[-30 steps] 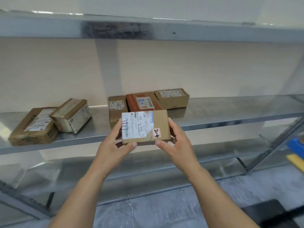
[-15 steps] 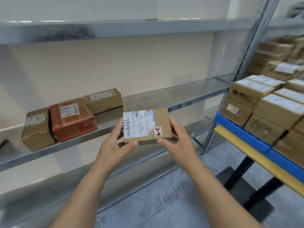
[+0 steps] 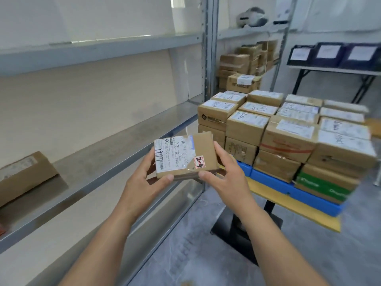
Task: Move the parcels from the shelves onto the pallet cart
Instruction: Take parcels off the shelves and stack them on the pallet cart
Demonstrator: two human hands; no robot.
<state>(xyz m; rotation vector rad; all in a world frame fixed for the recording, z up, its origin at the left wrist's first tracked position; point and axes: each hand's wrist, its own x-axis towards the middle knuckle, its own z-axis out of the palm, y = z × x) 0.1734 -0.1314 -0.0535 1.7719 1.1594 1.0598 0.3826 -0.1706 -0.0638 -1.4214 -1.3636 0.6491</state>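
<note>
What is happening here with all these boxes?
A person holds one small parcel in the air, gripped by the left hand and the right hand, in front of a metal shelf. To the right stands a cart loaded with stacked parcels. The held one is not yet on it. Another box lies on the shelf.

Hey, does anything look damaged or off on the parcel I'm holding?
Yes. The parcel, gripped by the left hand and right hand, has a ragged top edge and wrinkled, lifting tape over its label.
</note>
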